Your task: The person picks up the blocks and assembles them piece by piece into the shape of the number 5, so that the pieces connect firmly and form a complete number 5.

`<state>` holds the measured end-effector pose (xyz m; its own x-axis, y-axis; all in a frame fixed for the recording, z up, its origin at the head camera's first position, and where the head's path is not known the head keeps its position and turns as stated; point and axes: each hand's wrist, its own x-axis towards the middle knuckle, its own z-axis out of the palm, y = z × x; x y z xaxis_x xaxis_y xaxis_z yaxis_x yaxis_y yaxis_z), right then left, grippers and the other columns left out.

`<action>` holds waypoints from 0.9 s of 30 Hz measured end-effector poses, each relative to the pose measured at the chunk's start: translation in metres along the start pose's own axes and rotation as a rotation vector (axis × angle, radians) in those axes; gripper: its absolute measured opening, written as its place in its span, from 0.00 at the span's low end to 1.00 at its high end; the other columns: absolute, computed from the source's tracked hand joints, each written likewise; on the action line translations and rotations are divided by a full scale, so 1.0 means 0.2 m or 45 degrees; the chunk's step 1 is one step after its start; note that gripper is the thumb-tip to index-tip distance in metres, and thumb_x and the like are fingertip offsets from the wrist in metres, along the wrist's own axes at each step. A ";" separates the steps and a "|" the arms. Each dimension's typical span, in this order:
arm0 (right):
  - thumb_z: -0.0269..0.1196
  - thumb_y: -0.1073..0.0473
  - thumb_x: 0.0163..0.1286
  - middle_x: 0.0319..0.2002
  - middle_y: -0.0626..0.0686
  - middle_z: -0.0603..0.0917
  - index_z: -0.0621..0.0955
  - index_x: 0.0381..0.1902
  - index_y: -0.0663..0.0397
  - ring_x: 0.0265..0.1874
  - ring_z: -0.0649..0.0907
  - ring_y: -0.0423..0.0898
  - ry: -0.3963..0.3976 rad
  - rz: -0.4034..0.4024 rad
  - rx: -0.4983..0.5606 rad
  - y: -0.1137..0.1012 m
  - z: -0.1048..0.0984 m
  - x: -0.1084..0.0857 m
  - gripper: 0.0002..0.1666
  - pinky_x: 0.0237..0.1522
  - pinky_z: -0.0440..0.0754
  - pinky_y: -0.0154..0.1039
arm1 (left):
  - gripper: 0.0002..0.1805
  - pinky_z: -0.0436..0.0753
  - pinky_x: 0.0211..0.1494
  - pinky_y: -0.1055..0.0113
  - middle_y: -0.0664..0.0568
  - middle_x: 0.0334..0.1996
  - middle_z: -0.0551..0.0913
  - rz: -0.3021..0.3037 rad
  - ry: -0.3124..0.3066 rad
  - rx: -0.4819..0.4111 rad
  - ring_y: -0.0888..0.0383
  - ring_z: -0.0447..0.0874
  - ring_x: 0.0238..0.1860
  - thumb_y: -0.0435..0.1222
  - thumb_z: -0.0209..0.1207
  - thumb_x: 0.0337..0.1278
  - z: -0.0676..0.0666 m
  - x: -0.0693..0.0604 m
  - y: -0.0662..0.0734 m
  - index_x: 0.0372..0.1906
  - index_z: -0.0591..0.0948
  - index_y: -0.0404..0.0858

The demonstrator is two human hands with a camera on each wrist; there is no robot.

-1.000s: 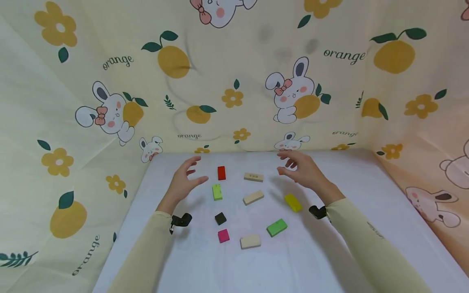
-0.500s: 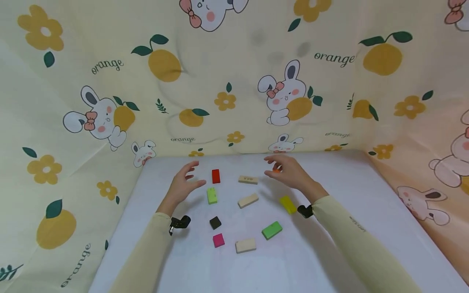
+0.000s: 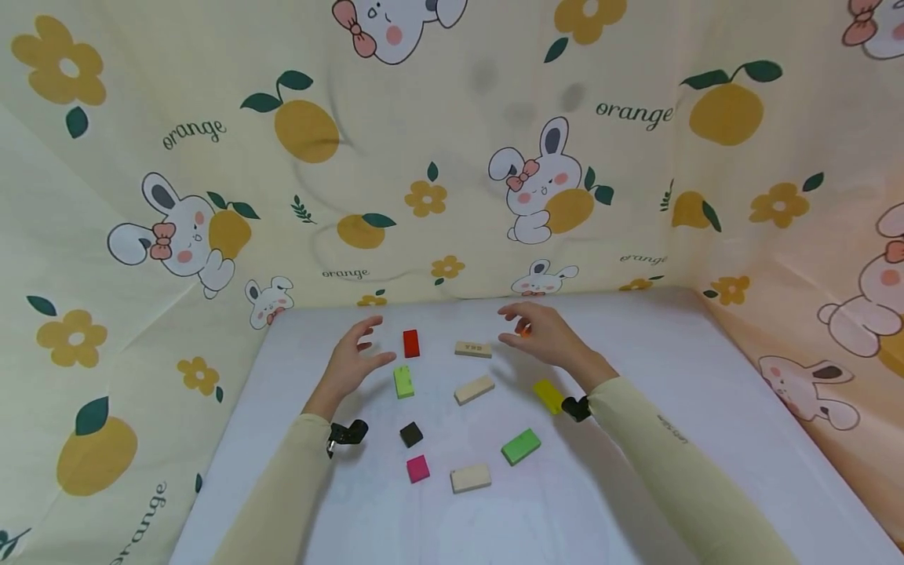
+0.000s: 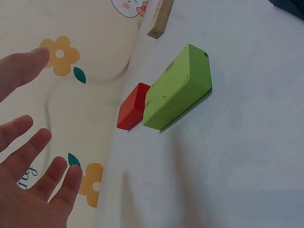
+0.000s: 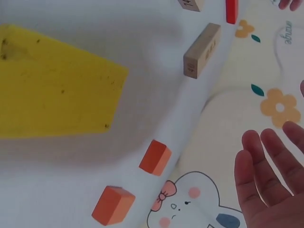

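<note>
On the left hand (image 3: 349, 364), the fingers (image 4: 34, 147) are loosely curved and free, near the smooth, oblong red block (image 3: 411, 344) and the nicked lime block (image 3: 404, 382). The right hand (image 3: 547, 336), likewise relaxed and released, hangs near the lettered wooden block (image 3: 473, 349), pitted yellow block (image 3: 547, 396) and chunky orange blocks (image 5: 113, 205). All lie on the white bench (image 3: 452, 534). Both palms face inward, thumbs nearer the person, forearms converging.
</note>
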<state>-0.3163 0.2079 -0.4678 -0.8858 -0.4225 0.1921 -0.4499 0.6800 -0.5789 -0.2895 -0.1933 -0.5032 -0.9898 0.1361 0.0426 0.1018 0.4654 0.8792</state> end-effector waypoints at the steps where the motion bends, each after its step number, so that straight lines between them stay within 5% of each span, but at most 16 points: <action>1: 0.77 0.52 0.72 0.56 0.53 0.87 0.84 0.67 0.51 0.46 0.85 0.50 -0.007 -0.001 -0.001 0.00 0.01 0.01 0.29 0.49 0.85 0.45 | 0.45 0.70 0.78 0.40 0.45 0.82 0.65 -0.004 -0.004 -0.001 0.36 0.62 0.79 0.39 0.74 0.68 0.00 0.00 0.00 0.85 0.65 0.45; 27: 0.73 0.48 0.74 0.58 0.59 0.87 0.83 0.69 0.55 0.45 0.84 0.51 -0.185 0.136 -0.023 0.06 0.18 0.11 0.31 0.52 0.85 0.48 | 0.44 0.73 0.76 0.40 0.45 0.79 0.69 -0.112 -0.142 0.085 0.39 0.67 0.77 0.38 0.74 0.67 0.10 0.22 -0.06 0.83 0.67 0.42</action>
<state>-0.3369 0.1866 -0.4989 -0.9034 -0.4286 0.0133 -0.3574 0.7356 -0.5754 -0.3316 -0.1761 -0.5218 -0.9783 0.1872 -0.0892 0.0256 0.5362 0.8437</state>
